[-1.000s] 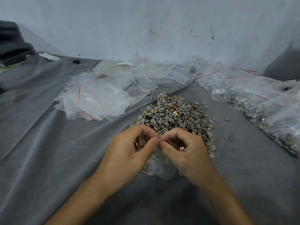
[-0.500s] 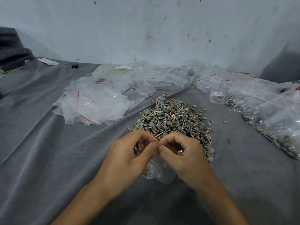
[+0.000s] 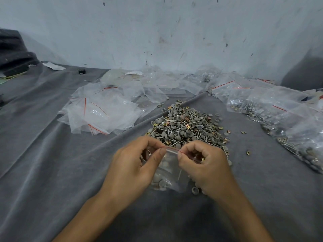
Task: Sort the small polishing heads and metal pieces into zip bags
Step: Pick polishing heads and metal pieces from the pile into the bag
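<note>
A small clear zip bag [image 3: 170, 173] with a red seal line hangs between my hands, with grey polishing heads and metal pieces inside. My left hand [image 3: 134, 170] pinches the bag's top edge at its left end. My right hand [image 3: 208, 170] pinches the same edge at its right end, and a small brass piece shows under its curled fingers. Just beyond my hands lies a heap of grey polishing heads, pins and brass pieces [image 3: 188, 126] on the grey cloth [image 3: 52, 172].
Empty zip bags [image 3: 103, 114] lie spread at the left and back. Filled zip bags [image 3: 279, 116] are piled along the right. A few loose brass pieces [image 3: 248, 152] lie right of the heap. A stained wall [image 3: 157, 32] closes the back; dark objects [image 3: 14, 51] sit far left.
My two hands have drawn slightly apart along the bag's top edge, so the red seal line now shows between thumbs that were touching before.
</note>
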Action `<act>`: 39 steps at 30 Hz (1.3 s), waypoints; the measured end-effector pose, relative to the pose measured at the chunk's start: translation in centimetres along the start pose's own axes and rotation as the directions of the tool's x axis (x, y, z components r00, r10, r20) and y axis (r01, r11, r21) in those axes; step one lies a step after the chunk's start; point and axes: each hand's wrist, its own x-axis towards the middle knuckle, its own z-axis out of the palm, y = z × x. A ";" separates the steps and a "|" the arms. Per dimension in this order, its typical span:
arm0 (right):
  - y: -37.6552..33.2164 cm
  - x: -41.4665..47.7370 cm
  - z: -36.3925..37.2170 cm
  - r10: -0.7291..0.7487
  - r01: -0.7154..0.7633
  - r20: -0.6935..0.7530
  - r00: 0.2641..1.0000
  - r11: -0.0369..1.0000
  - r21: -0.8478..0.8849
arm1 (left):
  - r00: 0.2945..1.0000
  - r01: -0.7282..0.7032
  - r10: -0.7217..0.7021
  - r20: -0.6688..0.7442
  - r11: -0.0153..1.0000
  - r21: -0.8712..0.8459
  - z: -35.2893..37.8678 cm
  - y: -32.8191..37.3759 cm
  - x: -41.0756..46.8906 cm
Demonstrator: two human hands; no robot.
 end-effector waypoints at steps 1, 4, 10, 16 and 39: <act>0.0 0.0 -0.1 -0.012 0.012 0.002 1.000 0.999 -0.032 | 1.000 0.005 -0.005 -0.005 1.000 0.000 0.0 -0.1 0.0; -0.1 0.0 -0.5 -0.023 0.022 -0.008 1.000 0.997 -0.071 | 0.999 0.035 -0.036 -0.028 0.999 -0.026 -0.1 -0.5 0.2; 0.5 0.1 -1.1 -0.040 0.038 -0.019 0.999 0.994 -0.105 | 0.997 0.071 -0.072 -0.022 0.996 -0.060 -0.3 -0.9 0.3; 0.9 0.2 -1.2 -0.058 0.053 -0.031 0.998 0.991 -0.124 | 0.993 0.108 -0.113 -0.043 0.988 -0.106 -0.3 -1.3 0.5; 0.3 0.1 -1.1 0.003 -0.016 0.073 0.997 0.982 0.186 | 0.975 0.222 -0.195 0.108 0.896 -0.384 -0.4 -0.2 1.0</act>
